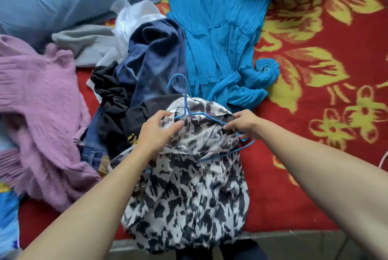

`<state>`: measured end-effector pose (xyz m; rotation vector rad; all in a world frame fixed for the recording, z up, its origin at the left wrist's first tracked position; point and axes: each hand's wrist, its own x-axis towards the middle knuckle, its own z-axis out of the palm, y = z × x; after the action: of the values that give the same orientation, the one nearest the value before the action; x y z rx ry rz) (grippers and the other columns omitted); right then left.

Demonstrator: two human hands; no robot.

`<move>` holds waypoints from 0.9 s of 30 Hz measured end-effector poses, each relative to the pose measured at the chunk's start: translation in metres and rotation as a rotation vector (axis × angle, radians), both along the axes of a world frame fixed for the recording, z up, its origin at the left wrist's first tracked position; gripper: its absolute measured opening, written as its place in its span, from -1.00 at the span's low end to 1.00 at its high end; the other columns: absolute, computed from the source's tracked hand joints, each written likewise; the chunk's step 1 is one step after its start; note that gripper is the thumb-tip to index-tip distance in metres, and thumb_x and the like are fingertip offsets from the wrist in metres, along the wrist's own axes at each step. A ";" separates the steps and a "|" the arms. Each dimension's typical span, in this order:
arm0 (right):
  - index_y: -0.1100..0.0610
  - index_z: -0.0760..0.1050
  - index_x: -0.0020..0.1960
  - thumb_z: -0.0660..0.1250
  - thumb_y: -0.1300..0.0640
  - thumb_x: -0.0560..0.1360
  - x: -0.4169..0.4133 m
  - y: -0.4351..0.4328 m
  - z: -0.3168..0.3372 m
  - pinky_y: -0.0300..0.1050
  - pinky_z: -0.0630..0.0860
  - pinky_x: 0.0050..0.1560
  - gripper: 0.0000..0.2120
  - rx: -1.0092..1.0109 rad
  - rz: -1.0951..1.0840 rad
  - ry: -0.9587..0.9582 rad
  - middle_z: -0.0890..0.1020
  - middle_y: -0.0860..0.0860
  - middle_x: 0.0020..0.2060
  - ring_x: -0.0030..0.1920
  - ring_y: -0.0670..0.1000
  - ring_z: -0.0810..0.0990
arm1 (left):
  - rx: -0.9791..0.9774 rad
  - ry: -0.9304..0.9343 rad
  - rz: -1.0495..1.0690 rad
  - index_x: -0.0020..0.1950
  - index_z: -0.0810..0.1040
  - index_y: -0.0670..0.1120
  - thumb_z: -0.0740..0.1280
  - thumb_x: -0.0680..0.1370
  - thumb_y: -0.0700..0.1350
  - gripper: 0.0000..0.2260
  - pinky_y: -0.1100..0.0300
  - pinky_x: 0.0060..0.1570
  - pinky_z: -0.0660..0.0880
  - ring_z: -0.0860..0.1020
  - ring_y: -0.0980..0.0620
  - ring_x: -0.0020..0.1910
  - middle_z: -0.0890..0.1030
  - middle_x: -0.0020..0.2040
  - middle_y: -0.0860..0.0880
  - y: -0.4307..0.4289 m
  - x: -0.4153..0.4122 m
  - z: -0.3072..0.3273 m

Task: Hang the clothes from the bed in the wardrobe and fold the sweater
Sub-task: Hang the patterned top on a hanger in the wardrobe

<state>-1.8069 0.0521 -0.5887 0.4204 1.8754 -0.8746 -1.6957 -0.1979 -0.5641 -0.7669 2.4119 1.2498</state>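
Partial yellow lettering on the black garment (117, 112), just left of the left hand (156, 131), mostly covered by the hand and folds, too cut off to read, no other text, label, brand or number legible anywhere

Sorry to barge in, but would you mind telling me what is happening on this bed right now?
A person is fitting a black-and-white patterned blouse onto a blue wire hanger. The left hand grips the fabric near the collar, and the right hand pinches the blouse at the hanger's shoulder. Other clothes lie on the red bedspread, not yet hung: a bright blue dress, a dark blue garment and a purple sweater, unfolded.
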 end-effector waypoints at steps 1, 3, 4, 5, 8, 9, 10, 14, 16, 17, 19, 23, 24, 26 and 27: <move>0.11 0.48 -0.18 0.49 0.28 0.40 0.003 -0.002 -0.001 -0.17 0.41 -0.32 -0.80 -0.053 -0.037 -0.003 0.53 0.04 -0.27 -0.28 -0.06 0.48 | 0.032 -0.006 0.008 0.14 0.52 0.16 0.40 0.35 0.31 -0.56 0.11 0.02 0.43 0.50 0.08 0.06 0.54 0.10 0.10 0.003 -0.005 0.000; 0.10 0.48 -0.27 0.47 0.28 0.41 0.008 -0.004 -0.003 -0.23 0.40 -0.39 -0.79 -0.187 -0.095 -0.003 0.51 0.02 -0.36 -0.39 -0.08 0.46 | 0.053 -0.011 -0.016 0.02 0.57 0.15 0.38 0.37 0.32 -0.65 0.06 0.01 0.51 0.55 0.03 -0.01 0.59 0.00 0.09 0.010 -0.018 0.001; 0.10 0.50 -0.27 0.47 0.24 0.42 0.010 -0.004 -0.001 -0.24 0.40 -0.41 -0.82 -0.256 -0.132 -0.030 0.53 0.01 -0.38 -0.41 -0.08 0.47 | 0.033 -0.006 -0.038 -0.07 0.60 0.12 0.36 0.41 0.30 -0.71 0.05 -0.05 0.54 0.57 0.02 -0.10 0.61 -0.13 0.09 0.014 -0.023 0.002; 0.09 0.53 -0.27 0.47 0.21 0.42 0.012 -0.003 0.002 -0.25 0.40 -0.43 -0.85 -0.289 -0.160 -0.050 0.55 0.00 -0.40 -0.41 -0.07 0.49 | -0.001 0.002 -0.054 -0.17 0.61 0.09 0.34 0.44 0.27 -0.72 0.04 -0.12 0.53 0.56 0.00 -0.21 0.60 -0.27 0.08 0.017 -0.027 0.003; 0.10 0.52 -0.40 0.40 0.21 0.42 0.010 0.010 0.004 -0.25 0.34 -0.43 -0.77 -0.091 -0.105 0.164 0.47 -0.01 -0.49 -0.44 -0.01 0.41 | -0.094 0.052 -0.041 -0.38 0.54 -0.03 0.30 0.50 0.20 -0.62 0.02 -0.24 0.46 0.48 0.03 -0.39 0.51 -0.49 0.05 0.016 -0.027 0.008; 0.09 0.53 -0.40 0.38 0.17 0.41 0.006 0.016 0.004 -0.22 0.34 -0.39 -0.79 0.062 -0.036 0.288 0.49 -0.02 -0.49 -0.43 0.01 0.43 | -0.084 0.082 -0.022 -0.40 0.52 -0.03 0.30 0.52 0.18 -0.61 0.04 -0.26 0.43 0.45 0.08 -0.42 0.49 -0.51 0.07 0.013 -0.025 0.009; 0.06 0.57 -0.35 0.36 0.10 0.40 0.004 0.022 0.005 -0.18 0.35 -0.34 -0.85 0.220 0.052 0.385 0.55 -0.04 -0.44 -0.38 0.03 0.49 | -0.055 0.114 -0.005 -0.40 0.53 -0.04 0.31 0.52 0.15 -0.62 0.05 -0.28 0.40 0.43 0.13 -0.44 0.49 -0.51 0.08 0.008 -0.022 0.010; -0.02 0.50 -0.19 0.33 0.02 0.41 0.003 0.030 0.003 -0.09 0.36 -0.21 -0.95 0.354 0.232 0.564 0.59 -0.09 -0.22 -0.17 0.05 0.53 | 0.025 0.203 0.014 -0.37 0.57 -0.05 0.37 0.53 0.06 -0.69 0.16 -0.33 0.35 0.37 0.19 -0.47 0.47 -0.51 0.12 0.001 -0.014 0.019; -0.02 0.46 -0.20 0.34 0.10 0.40 0.005 0.032 -0.001 -0.09 0.34 -0.23 -0.94 0.278 0.291 0.655 0.58 -0.08 -0.24 -0.18 0.05 0.52 | 0.026 0.227 0.036 -0.36 0.58 -0.06 0.38 0.53 0.03 -0.71 0.20 -0.34 0.36 0.39 0.19 -0.45 0.50 -0.48 0.08 -0.001 -0.014 0.021; -0.02 0.45 -0.19 0.34 0.14 0.40 0.006 0.035 -0.001 -0.09 0.32 -0.24 -0.91 0.237 0.329 0.695 0.58 -0.08 -0.26 -0.19 0.05 0.52 | 0.023 0.236 0.041 -0.35 0.59 -0.06 0.38 0.53 0.02 -0.71 0.24 -0.35 0.36 0.40 0.20 -0.45 0.51 -0.48 0.08 -0.003 -0.014 0.022; 0.00 0.46 -0.17 0.33 0.21 0.38 0.006 0.044 -0.001 -0.10 0.27 -0.24 -0.88 0.173 0.410 0.754 0.55 -0.08 -0.26 -0.19 0.05 0.51 | 0.009 0.248 0.051 -0.34 0.60 -0.06 0.38 0.53 0.00 -0.73 0.33 -0.39 0.35 0.41 0.22 -0.44 0.53 -0.47 0.10 -0.010 -0.014 0.024; 0.02 0.46 -0.20 0.35 0.27 0.35 0.008 0.059 0.002 -0.11 0.26 -0.24 -0.83 0.108 0.519 0.776 0.52 -0.07 -0.28 -0.22 0.05 0.48 | 0.068 0.280 0.162 -0.27 0.61 -0.08 0.34 0.56 -0.07 -0.77 0.31 -0.41 0.43 0.48 0.18 -0.47 0.57 -0.45 0.09 -0.027 -0.011 0.028; 0.03 0.47 -0.23 0.37 0.27 0.34 0.009 0.060 0.002 -0.11 0.31 -0.25 -0.83 0.097 0.453 0.748 0.55 -0.06 -0.30 -0.23 0.03 0.50 | 0.052 0.291 0.167 -0.26 0.60 -0.12 0.33 0.57 -0.08 -0.77 0.28 -0.40 0.42 0.46 0.15 -0.46 0.57 -0.43 0.02 -0.029 -0.011 0.028; 0.04 0.52 -0.32 0.39 0.27 0.32 0.009 0.058 0.007 -0.18 0.42 -0.28 -0.84 0.063 0.131 0.665 0.60 -0.05 -0.36 -0.31 -0.04 0.54 | -0.009 0.291 0.111 -0.26 0.59 -0.14 0.33 0.56 -0.11 -0.78 0.30 -0.39 0.37 0.42 0.11 -0.42 0.55 -0.40 -0.08 -0.031 -0.010 0.030; 0.06 0.54 -0.35 0.40 0.27 0.32 0.007 0.056 0.011 -0.23 0.44 -0.31 -0.85 0.048 -0.027 0.630 0.60 -0.05 -0.40 -0.36 -0.08 0.53 | -0.040 0.283 0.077 -0.27 0.59 -0.14 0.33 0.55 -0.12 -0.79 0.28 -0.38 0.35 0.42 0.09 -0.41 0.55 -0.41 -0.07 -0.029 -0.009 0.031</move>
<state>-1.8001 0.1080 -0.5779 0.2070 2.4710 -1.0641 -1.7046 -0.2269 -0.5330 -0.7441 2.6594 1.4293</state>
